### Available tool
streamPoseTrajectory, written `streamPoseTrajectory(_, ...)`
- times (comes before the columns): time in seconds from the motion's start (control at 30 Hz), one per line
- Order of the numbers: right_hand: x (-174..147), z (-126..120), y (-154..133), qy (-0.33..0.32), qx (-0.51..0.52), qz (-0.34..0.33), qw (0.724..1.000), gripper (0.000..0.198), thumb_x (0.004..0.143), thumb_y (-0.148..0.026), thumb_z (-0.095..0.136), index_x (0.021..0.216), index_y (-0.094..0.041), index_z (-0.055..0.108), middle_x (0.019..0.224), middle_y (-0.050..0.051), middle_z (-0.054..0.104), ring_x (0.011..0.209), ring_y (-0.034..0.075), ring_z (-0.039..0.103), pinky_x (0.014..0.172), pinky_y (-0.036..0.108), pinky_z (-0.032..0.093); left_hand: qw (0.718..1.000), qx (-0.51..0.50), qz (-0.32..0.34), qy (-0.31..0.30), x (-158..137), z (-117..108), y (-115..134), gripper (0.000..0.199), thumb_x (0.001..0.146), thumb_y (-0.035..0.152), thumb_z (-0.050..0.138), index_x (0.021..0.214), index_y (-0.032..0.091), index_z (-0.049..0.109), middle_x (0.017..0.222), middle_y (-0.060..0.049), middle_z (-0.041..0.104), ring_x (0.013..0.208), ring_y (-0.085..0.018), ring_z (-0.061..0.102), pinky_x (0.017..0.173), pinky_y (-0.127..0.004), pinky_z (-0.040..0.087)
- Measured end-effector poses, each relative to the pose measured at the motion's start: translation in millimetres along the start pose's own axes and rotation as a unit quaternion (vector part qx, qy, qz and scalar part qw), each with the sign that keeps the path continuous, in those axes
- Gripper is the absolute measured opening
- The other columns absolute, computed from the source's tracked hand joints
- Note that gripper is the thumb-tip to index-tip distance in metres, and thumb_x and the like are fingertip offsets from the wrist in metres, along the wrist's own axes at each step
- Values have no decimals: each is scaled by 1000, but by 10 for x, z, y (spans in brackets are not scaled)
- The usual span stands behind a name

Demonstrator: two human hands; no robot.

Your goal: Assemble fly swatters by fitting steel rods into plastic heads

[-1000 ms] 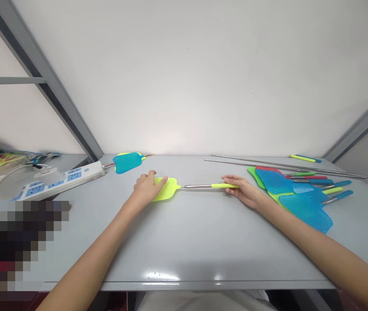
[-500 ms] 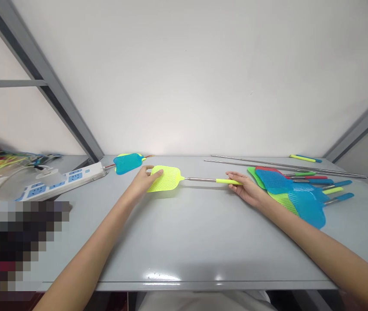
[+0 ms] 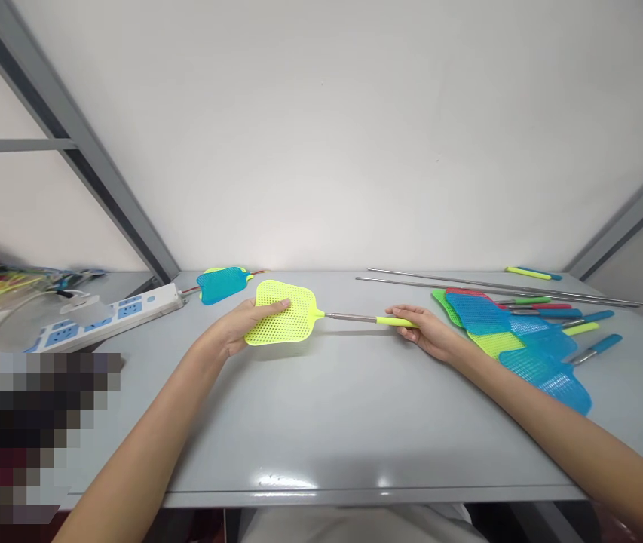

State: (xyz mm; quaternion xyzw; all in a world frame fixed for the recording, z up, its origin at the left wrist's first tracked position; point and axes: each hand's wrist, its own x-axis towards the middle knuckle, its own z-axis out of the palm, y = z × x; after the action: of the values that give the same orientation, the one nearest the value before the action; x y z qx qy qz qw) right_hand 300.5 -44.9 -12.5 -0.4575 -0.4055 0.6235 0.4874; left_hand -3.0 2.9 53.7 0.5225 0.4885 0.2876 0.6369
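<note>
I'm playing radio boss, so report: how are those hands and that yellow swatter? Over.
Left hand gripping yellow swatter head. Right hand holding its yellow handle. Nothing seen in the way; swatter pile off to the right.

No legible text, label, brand, number or sign (nothing readable anywhere in view)

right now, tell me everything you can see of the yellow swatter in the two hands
The yellow swatter has a broad, plastic-looking paddle with rounded corners and many small holes, tapering toward a slim, metallic-looking rod that runs into a yellow grip. It is held crosswise above the grey table, paddle to the left, its perforated face in view. The left hand pinches the paddle's outer end, thumb on top; the right hand holds the grip.
</note>
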Motion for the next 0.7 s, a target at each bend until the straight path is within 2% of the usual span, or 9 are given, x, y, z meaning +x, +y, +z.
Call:
streamPoseTrajectory(0.2, -25, 25, -30, -25, -32, 7, 999, 30, 72, -38, 53, 90, -14, 56, 63, 4, 56, 41, 4, 40, 35, 16, 27, 1000, 6, 17, 17, -13, -8, 17, 40, 61, 40, 64, 95, 18, 58, 99, -9, 62, 86, -21, 60, 71, -30, 51)
streamPoseTrajectory(0.27, -41, 27, -46, -49, -44, 10, 998, 29, 74, -40, 50, 85, -14, 55, 57, 2, 54, 39, 4, 38, 33, 17, 22, 999, 5, 25, 31, -12, -25, 21, 41, 61, 39, 64, 96, 19, 57, 99, -9, 62, 84, -20, 60, 69, -29, 52)
streamPoseTrajectory(0.43, -86, 9, -94, -131, -87, 21, 987, 32, 75, -39, 49, 57, -14, 44, 44, -3, 40, 37, 3, 29, 36, 19, 17, 998, -4, 31, 54, -1, -88, 21, 43, 61, 38, 65, 98, 20, 56, 96, -7, 63, 78, -18, 61, 65, -27, 52)
streamPoseTrajectory(0.7, -73, -24, -109, -166, -141, 34, 975, 29, 73, -36, 52, 58, -13, 45, 49, -3, 38, 40, 3, 28, 39, 20, 15, 998, -5, 16, 54, 4, -117, 29, 44, 60, 37, 66, 98, 20, 56, 92, -6, 64, 75, -17, 62, 63, -25, 52)
